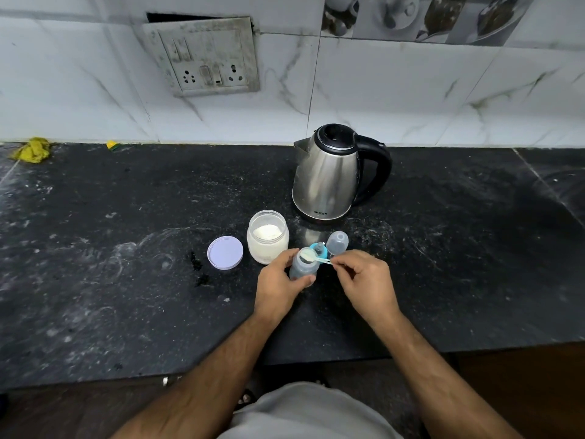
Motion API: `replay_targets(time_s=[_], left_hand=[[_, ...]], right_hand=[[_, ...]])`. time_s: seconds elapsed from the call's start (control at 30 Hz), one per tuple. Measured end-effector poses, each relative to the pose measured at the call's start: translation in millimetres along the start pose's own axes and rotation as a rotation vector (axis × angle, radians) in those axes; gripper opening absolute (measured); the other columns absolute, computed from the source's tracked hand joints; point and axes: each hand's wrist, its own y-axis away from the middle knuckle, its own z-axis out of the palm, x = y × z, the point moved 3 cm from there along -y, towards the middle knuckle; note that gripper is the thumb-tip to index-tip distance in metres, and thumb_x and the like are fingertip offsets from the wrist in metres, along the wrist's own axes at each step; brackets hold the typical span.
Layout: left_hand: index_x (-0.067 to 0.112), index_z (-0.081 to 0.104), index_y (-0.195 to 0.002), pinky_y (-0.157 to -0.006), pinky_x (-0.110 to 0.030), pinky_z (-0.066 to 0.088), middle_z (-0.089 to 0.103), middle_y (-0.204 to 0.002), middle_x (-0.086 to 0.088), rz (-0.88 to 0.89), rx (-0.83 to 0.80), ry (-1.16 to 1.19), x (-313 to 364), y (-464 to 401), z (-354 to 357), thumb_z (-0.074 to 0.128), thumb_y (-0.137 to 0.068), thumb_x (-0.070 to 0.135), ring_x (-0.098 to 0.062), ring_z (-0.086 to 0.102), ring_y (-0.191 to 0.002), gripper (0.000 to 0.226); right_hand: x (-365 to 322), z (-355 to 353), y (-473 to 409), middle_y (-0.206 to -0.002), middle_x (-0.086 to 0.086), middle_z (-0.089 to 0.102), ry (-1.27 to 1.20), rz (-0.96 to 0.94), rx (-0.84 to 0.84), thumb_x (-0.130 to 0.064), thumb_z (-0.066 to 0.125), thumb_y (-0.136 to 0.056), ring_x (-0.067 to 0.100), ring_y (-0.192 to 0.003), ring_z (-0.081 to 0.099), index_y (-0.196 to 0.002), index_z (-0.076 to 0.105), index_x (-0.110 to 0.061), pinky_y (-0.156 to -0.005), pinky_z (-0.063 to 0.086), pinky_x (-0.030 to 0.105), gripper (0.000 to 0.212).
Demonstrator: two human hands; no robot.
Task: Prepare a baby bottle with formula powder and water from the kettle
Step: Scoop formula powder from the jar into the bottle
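A small clear baby bottle [303,267] stands open on the black counter, and my left hand [278,288] is wrapped around its side. My right hand [364,282] pinches the handle of a small scoop [311,256] that holds white powder right over the bottle's mouth. An open jar of formula powder [267,236] stands just behind and left of the bottle. Its lilac lid [225,252] lies flat to the left. The steel kettle [329,174] with a black handle stands farther back, lid shut. The blue teat ring [318,248] and clear cap [337,243] lie behind the bottle.
The black stone counter [126,248] is streaked with white dust. A yellow cloth [31,150] and a small yellow scrap [111,144] lie at the back left by the tiled wall. A socket plate [202,55] is on the wall. The counter's front edge runs below my forearms.
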Motion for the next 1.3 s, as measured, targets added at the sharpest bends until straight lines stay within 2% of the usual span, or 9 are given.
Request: replay_targets(time_s=[0.13, 0.33, 0.57, 0.87, 1.3], left_hand=[[0.028, 0.065, -0.119, -0.091, -0.014, 0.047, 0.073, -0.107, 0.016, 0.018, -0.010, -0.006, 1, 0, -1, 0.087, -0.068, 0.016, 0.007, 0.064, -0.101, 0.057], [0.034, 0.065, -0.114, -0.083, -0.003, 0.042, 0.071, -0.103, 0.020, 0.020, -0.016, -0.021, 4, 0, -1, 0.087, -0.068, 0.016, 0.012, 0.063, -0.097, 0.054], [0.037, 0.062, -0.111, -0.088, -0.010, 0.046, 0.070, -0.101, 0.024, 0.026, -0.009, -0.025, 3, 0, -1, 0.087, -0.068, 0.016, 0.010, 0.064, -0.098, 0.054], [0.037, 0.062, -0.111, -0.085, -0.005, 0.043, 0.068, -0.099, 0.026, 0.014, -0.014, -0.029, 2, 0, -2, 0.087, -0.068, 0.015, 0.016, 0.061, -0.096, 0.055], [0.041, 0.060, -0.109, -0.092, -0.015, 0.049, 0.069, -0.102, 0.025, 0.022, -0.012, -0.013, 3, 0, -2, 0.087, -0.068, 0.015, 0.010, 0.063, -0.100, 0.055]], right_hand=[[-1, 1, 7, -0.092, 0.001, 0.076, 0.135, -0.137, -0.023, 0.009, 0.075, -0.076, 0.019, -0.083, 0.071, -0.095, 0.077, -0.009, -0.079, 0.056, 0.027, 0.026], [-1, 2, 8, -0.090, 0.003, 0.075, 0.158, -0.173, -0.020, 0.011, 0.076, -0.072, 0.020, -0.082, 0.070, -0.087, 0.076, -0.006, -0.078, 0.056, 0.029, 0.023], [0, 5, 11, -0.088, 0.003, 0.075, 0.163, -0.179, 0.002, 0.012, 0.078, -0.070, 0.020, -0.081, 0.071, -0.083, 0.076, -0.005, -0.079, 0.055, 0.026, 0.022], [-2, 4, 11, -0.089, 0.005, 0.076, 0.163, -0.182, 0.056, 0.012, 0.079, -0.070, 0.021, -0.083, 0.072, -0.084, 0.077, -0.004, -0.084, 0.052, 0.024, 0.021], [0, 6, 15, -0.089, 0.007, 0.076, 0.167, -0.189, 0.115, 0.012, 0.079, -0.070, 0.021, -0.083, 0.072, -0.083, 0.076, -0.002, -0.086, 0.050, 0.020, 0.020]])
